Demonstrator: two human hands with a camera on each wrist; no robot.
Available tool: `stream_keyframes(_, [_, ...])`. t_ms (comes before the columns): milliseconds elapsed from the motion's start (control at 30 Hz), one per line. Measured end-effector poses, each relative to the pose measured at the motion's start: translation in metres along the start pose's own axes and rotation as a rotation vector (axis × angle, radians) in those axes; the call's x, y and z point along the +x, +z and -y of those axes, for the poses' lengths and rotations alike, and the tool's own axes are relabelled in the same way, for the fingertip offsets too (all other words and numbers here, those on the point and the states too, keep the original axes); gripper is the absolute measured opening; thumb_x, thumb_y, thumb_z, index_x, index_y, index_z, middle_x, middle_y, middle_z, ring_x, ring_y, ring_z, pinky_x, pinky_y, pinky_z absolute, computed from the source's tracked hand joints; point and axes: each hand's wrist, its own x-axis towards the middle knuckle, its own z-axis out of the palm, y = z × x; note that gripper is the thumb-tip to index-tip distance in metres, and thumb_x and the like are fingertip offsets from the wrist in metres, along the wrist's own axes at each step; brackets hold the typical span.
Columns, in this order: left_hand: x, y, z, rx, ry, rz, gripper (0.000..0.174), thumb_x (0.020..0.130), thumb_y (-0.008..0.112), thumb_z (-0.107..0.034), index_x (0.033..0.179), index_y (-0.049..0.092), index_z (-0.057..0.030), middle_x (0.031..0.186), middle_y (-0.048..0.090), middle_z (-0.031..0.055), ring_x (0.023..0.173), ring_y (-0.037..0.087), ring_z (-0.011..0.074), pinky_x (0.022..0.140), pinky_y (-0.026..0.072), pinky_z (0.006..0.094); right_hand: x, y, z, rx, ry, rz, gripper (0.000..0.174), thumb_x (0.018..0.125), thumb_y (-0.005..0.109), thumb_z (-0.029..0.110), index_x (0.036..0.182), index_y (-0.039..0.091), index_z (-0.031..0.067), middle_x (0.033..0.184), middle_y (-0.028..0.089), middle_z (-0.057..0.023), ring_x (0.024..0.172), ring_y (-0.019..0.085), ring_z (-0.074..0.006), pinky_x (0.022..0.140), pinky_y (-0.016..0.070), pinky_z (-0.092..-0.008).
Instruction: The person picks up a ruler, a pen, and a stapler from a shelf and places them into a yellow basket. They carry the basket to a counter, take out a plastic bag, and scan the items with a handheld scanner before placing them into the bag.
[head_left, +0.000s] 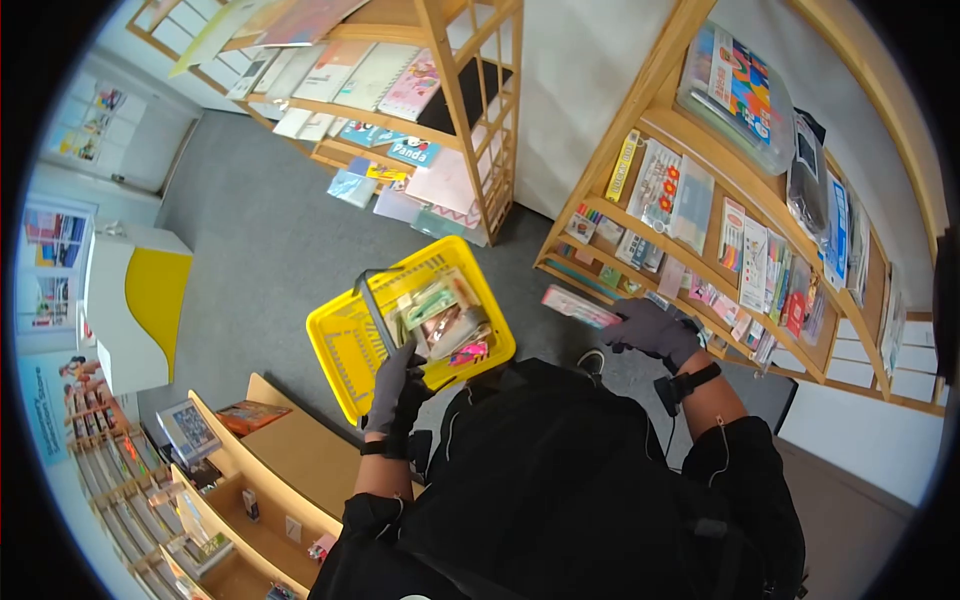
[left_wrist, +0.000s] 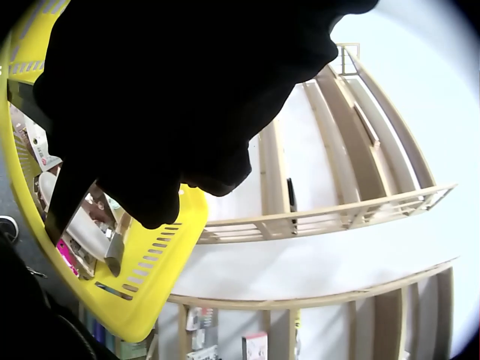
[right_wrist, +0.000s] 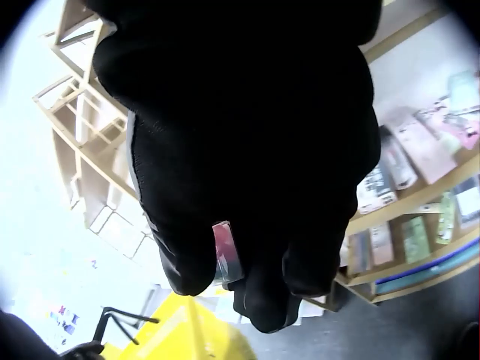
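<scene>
packet (head_left: pixel 572 304): slim, pinched in right hand (head_left: pixel 648 331), long axis pointing leftward, to yellow shopping basket (head_left: pixel 502 342)
basket: left of packet, not touching it
left hand (head_left: pixel 396 386): nearer to basket, fingers curled round its handle (head_left: pixel 373 315)

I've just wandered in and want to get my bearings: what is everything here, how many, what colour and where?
Basket: one, yellow, centre.
Handle: one, dark, on the basket.
Packages: several overlapping, mixed colours, in the basket.
Packet: one, pink and white, right of the basket.
Left rack: one, light wood, top middle.
Right rack: one, light wood, upper right.
Stationery: many, multicoloured, on both racks.
Low unit: one, brown wood, lower left.
Cabinet: one, white and yellow, left.
Floor: one, grey, below.
Shoe: one, dark, right of the basket.
Clothing: one top, black, bottom middle.
Wrist straps: two, black, one per wrist.
Left hand: one, grey-gloved, gripping the handle.
Right hand: one, grey-gloved, holding the packet.
</scene>
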Motion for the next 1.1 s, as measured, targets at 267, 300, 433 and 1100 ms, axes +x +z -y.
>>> stream_keyframes(267, [-0.068,0.064,-0.015,0.17,0.033,0.087,0.036,0.101,0.077,-0.039,0.088,0.066,-0.0079,0.065,0.052,-0.0015,0.05,0.049,0.011,0.045,0.0413,0.0281,0.078,0.09,0.089,-0.579,-0.521,0.203,0.045,0.082,0.083,0.041,0.109,0.08,0.005,0.097,0.079,-0.0185,0.089,0.078,-0.0346,0.081,0.0604,-0.0476])
stream_keyframes(300, [-0.065,0.061,-0.01,0.178,0.026,0.123,0.037,0.1,0.078,-0.039,0.089,0.067,-0.0066,0.066,0.055,0.0006,0.049,0.051,0.0132,0.045,0.0437,0.03,0.09,0.108,0.091,-0.588,-0.532,0.197,0.045,0.082,0.083,0.041,0.109,0.08,0.005,0.097,0.079,-0.0185,0.089,0.078,-0.0346,0.081,0.0604,-0.0476])
stream_keyframes(433, [-0.074,0.063,-0.012,0.237,0.055,0.178,0.036,0.098,0.081,-0.039,0.091,0.068,-0.0056,0.07,0.059,0.0027,0.052,0.056,0.0145,0.046,0.0468,0.0314,0.116,0.155,0.085,-0.946,-0.409,0.232,0.048,0.081,0.085,0.042,0.113,0.082,0.0065,0.104,0.08,-0.019,0.099,0.077,-0.0394,0.087,0.0603,-0.0493])
stream_keyframes(1100, [-0.007,0.039,-0.019,0.217,0.008,0.238,0.033,0.106,0.07,-0.042,0.092,0.067,-0.012,0.06,0.046,-0.006,0.047,0.046,0.0092,0.045,0.0389,0.0288,0.048,0.021,-0.082,0.253,0.002,-0.116,0.032,0.097,0.074,0.032,0.104,0.08,0.0019,0.091,0.08,-0.0118,0.079,0.078,-0.0209,0.067,0.0608,-0.0358])
